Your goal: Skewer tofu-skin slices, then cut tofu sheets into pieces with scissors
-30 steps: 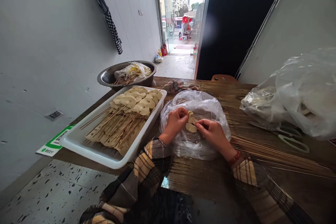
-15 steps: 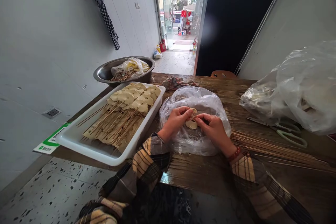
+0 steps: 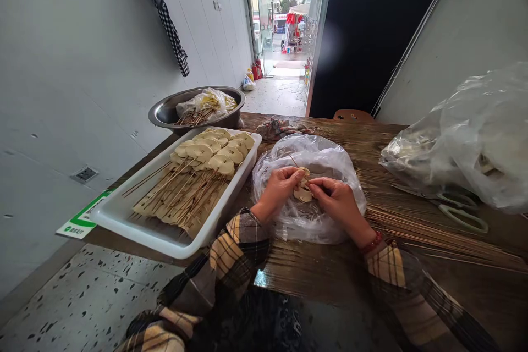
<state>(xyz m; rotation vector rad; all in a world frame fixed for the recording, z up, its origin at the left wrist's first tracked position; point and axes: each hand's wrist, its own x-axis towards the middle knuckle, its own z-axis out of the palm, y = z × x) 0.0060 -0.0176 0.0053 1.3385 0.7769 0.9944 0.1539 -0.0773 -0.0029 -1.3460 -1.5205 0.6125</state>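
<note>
My left hand (image 3: 277,191) is closed, thumb and fingers pinching a pale, thin round slice (image 3: 303,193) over an open clear plastic bag (image 3: 284,228). A thin bamboo skewer (image 3: 293,160) pokes out up and to the left past the slice. My right hand (image 3: 339,202) is closed in a pinch at the slice's right side, in line with the skewer; its fingertips partly hide the grip. To the left, a white tray (image 3: 154,242) holds many similar slices threaded on skewers (image 3: 198,151), stacked in overlapping layers.
Behind the tray stands a metal basin (image 3: 159,116) with bagged skewers. A crumpled cloth (image 3: 280,128) lies behind the bag. Loose bamboo skewers (image 3: 437,234), green-handled scissors (image 3: 464,217) and a large plastic bag (image 3: 466,143) lie on the wooden table (image 3: 305,269) at right.
The skewer's end now sticks out beyond my left fingers, where it did not show before. Both hands stay over the bag; the whole view has shifted slightly.
</note>
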